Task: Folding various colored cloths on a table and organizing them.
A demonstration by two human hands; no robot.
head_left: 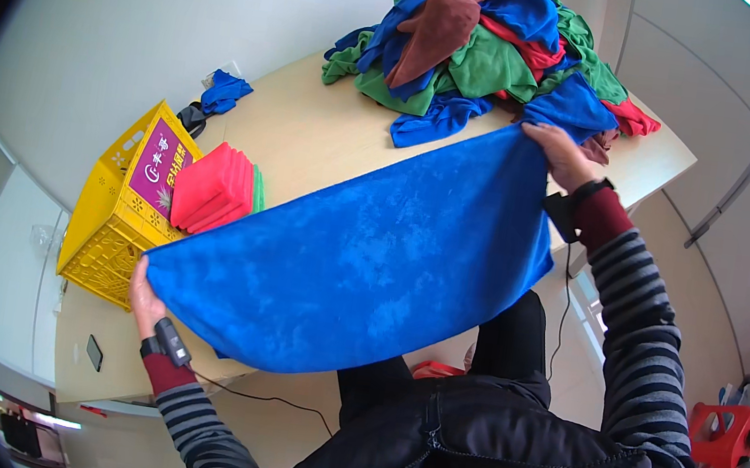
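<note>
A blue towel is stretched wide between my two hands, above the near side of the table. My left hand pinches its left corner, close to the yellow crate. At the upper right corner, my right hand is closed on the cloth, just in front of a heap of crumpled towels in blue, green, red and brown. The towel's lower edge sags toward my lap. Much of the table behind it is hidden.
A yellow plastic crate stands at the left, beside a stack of folded red towels with green behind. A crumpled blue cloth lies by the wall. A phone-like dark object rests at the table's left end. Red stools stand at the right.
</note>
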